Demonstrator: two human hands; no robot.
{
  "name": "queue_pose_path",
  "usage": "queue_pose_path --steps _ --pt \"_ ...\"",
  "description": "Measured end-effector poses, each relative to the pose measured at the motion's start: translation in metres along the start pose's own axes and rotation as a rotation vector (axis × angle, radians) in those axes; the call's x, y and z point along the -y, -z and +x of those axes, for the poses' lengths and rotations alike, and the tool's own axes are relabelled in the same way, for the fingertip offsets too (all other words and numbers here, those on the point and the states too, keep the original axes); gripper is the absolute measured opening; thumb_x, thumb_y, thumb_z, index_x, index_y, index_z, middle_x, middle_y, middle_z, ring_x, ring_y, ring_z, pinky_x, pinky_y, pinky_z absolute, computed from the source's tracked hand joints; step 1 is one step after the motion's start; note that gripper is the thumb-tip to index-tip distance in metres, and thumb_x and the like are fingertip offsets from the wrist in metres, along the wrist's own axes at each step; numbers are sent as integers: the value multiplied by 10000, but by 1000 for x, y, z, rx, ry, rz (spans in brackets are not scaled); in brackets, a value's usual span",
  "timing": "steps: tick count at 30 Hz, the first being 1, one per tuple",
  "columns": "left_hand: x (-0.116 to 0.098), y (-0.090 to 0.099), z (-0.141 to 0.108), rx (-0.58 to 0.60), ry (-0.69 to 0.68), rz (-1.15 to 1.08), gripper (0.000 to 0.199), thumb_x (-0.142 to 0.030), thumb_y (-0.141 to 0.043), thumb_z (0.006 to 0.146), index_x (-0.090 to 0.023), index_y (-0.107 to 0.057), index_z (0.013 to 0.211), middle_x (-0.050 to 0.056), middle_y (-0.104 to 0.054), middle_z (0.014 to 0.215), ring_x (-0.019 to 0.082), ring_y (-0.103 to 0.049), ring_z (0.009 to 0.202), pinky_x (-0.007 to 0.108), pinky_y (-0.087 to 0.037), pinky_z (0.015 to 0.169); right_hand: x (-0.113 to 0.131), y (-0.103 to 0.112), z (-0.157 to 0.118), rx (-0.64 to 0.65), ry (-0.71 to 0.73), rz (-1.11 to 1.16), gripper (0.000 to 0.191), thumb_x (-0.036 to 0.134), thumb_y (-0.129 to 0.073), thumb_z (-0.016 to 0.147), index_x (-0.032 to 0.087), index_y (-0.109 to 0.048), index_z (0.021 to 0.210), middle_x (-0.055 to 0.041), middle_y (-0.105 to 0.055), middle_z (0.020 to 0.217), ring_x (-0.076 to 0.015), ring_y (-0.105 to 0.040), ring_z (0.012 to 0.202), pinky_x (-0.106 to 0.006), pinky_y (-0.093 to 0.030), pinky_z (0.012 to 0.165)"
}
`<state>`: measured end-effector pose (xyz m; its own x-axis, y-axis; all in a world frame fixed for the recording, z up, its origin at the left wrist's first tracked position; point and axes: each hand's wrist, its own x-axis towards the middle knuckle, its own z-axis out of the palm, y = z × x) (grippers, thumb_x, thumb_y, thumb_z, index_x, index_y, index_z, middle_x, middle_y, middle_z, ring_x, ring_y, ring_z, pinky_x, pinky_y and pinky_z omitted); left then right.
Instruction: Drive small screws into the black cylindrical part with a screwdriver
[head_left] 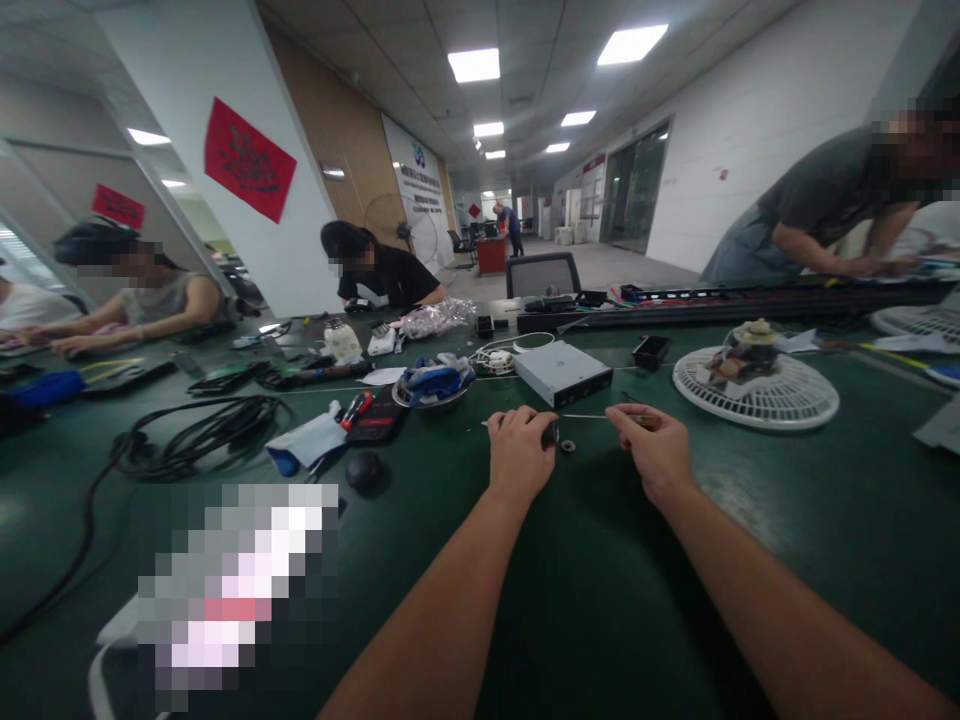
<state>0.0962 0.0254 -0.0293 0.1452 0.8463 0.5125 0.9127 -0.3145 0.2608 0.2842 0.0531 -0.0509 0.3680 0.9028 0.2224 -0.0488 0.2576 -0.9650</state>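
While the L hand (521,447) clamps a small dark part (552,434) beside a ring (568,446) on the tabletop (585,610) and the R hand (654,445) pinches a thin screwdriver (586,416), tip nr. part, firm bracing w/ shaft aligned appears advisable.

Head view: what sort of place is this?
Probably an electronics workshop inside an office: a large dark-green worktable carries a flat grey metal box, apparently a disc drive, and a round white slatted fan grille.
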Motion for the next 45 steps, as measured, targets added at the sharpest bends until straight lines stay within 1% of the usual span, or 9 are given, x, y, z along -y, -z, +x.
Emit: queue_pose_path --steps 5,9,12,20,24,31,37,40,45 --pt "2 -3 0 15 -10 16 322 -216 -656 835 -318 -696 1138 31 -618 1043 226 -545 1044 442 -303 1010 0 0 1 -27 22 32 395 443 -828 685 120 -754 900 13 -567 565 -113 -475 495 -241 -375 455" --pt "3 -4 0 23 -8 20 349 -239 -679 824 -321 -686 1164 30 -618 1065 229 -543 1045 441 -305 1003 -1 -2 -1 115 78 -71 430 562 -730 776 151 -698 897 -41 -657 682 -165 -586 589 -267 -461 506" --pt "3 -4 0 27 -12 24 348 -246 -678 828 -322 -683 1168 27 -626 1066 226 -545 1047 442 -300 1003 -1 -2 -5 235 147 -179 444 622 -614 853 179 -649 861 -39 -648 690 -176 -594 603 -282 -477 529" --pt "1 -2 0 64 15 36 348 -253 -660 846 -324 -677 1187 30 -633 1080 222 -543 1057 430 -297 1008 0 -3 -7 315 217 -260 444 633 -526 906 198 -604 868 -8 -603 675 -164 -553 587 -276 -443 562" --pt "0 -2 0 61 13 32 337 -253 -654 850 -326 -680 1178 26 -633 1070 222 -543 1062 440 -291 1014 3 -3 -8 315 245 -326 437 628 -487 929 207 -581 861 6 -576 651 -167 -547 578 -281 -418 568" --pt "2 -1 0 65 3 17 333 -247 -649 855 -324 -679 1177 28 -626 1071 219 -549 1058 444 -298 1015 13 -1 -17 245 416 -504 390 547 -391 995 224 -536 831 -7 -569 660 -194 -556 630 -302 -384 639" --pt "2 -1 0 67 1 6 340 -239 -664 845 -315 -676 1176 29 -633 1070 221 -555 1060 456 -297 1017 20 -1 -23 224 533 -594 405 511 -362 1009 242 -450 719 -3 -513 601 -193 -514 575 -309 -324 598" --pt "1 -1 -1 59 10 3 334 -238 -667 842 -317 -678 1166 27 -637 1059 222 -559 1051 461 -298 1015 22 -1 -24 250 565 -628 432 514 -368 1003 248 -403 663 0 -489 562 -180 -481 525 -312 -294 563" --pt "0 0 -2 60 19 1 328 -246 -667 842 -326 -680 1160 31 -642 1046 224 -564 1035 458 -312 1000 19 -2 -24 348 539 -671 452 530 -424 978 239 -440 632 11 -479 520 -165 -467 489 -308 -287 543"
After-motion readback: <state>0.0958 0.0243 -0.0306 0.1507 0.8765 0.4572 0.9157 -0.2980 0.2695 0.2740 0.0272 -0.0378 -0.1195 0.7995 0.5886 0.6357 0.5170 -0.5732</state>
